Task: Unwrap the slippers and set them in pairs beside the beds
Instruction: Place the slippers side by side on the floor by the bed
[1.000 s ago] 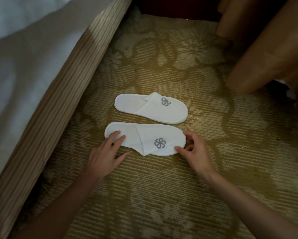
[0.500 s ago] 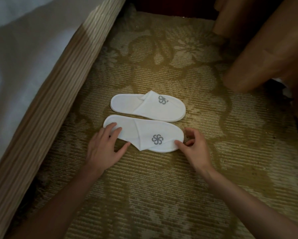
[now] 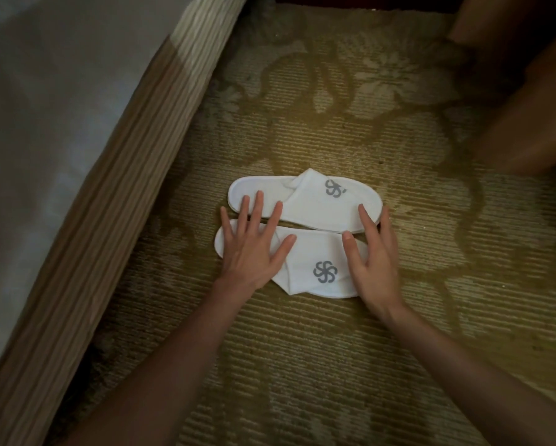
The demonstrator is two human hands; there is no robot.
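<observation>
Here, far left, the striped bed base (image 3: 87,201) borders a patterned carpet (image 3: 302,349) where two white slippers lie side by side, touching. The left hand (image 3: 252,249) lies spread flat across the heels of the near slipper (image 3: 305,262) and far slipper (image 3: 309,204). The right hand (image 3: 374,262), fingers loosely open, rests over both toe ends.

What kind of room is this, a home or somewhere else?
Most likely a hotel bedroom. A pair of thin white slippers with a printed grey logo lies on patterned carpet beside a bed with a white sheet and striped skirt.
</observation>
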